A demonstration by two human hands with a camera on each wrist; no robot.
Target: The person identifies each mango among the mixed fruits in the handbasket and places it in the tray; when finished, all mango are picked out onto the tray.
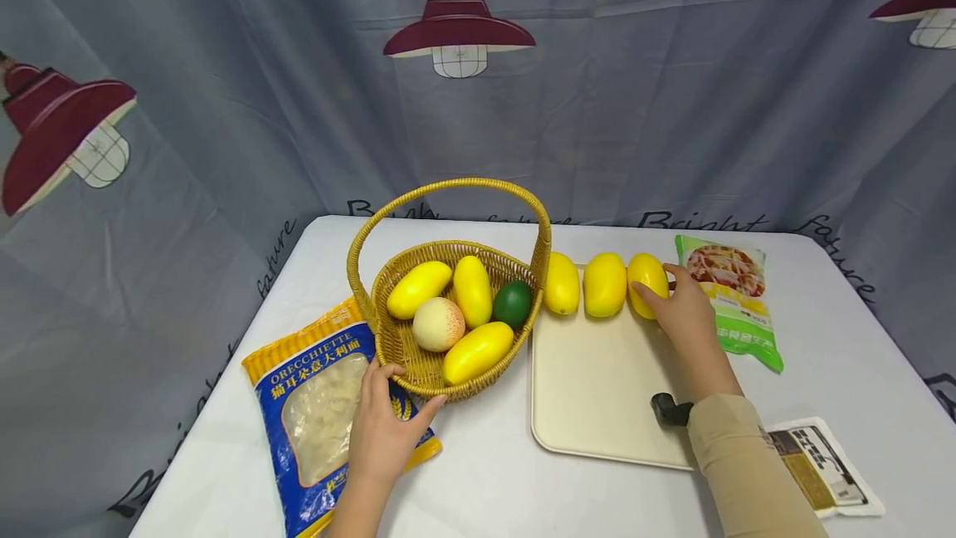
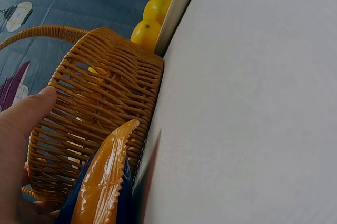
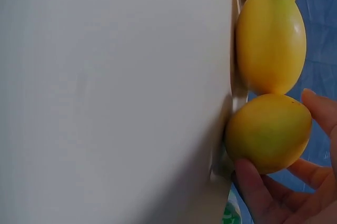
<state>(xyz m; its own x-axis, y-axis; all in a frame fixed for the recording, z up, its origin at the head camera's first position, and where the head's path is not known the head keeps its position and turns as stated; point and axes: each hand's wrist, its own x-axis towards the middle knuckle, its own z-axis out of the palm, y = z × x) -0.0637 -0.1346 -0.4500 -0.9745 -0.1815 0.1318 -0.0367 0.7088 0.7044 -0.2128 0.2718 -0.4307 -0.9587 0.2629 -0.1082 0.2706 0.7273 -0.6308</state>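
Note:
My left hand (image 1: 384,430) grips the near left rim of a wicker basket (image 1: 451,393), its thumb spread along the outside. Inside the basket lie three yellow mangoes, a peach (image 1: 438,325) and a dark green fruit (image 1: 513,304). With the fingers and thumb of my right hand (image 1: 683,310), I hold the rightmost yellow mango (image 3: 268,132) at the far edge of a cream tray (image 1: 612,388). Two more mangoes, a middle one (image 1: 605,285) and a left one (image 1: 562,284), line up beside it on the tray.
A blue and yellow orecchiette bag (image 1: 321,413) lies under my left hand, against the basket. Right of the tray is a green food packet (image 1: 735,297). A white and brown packet (image 1: 825,467) lies near my right sleeve. Behind the table hangs a grey curtain (image 1: 620,123).

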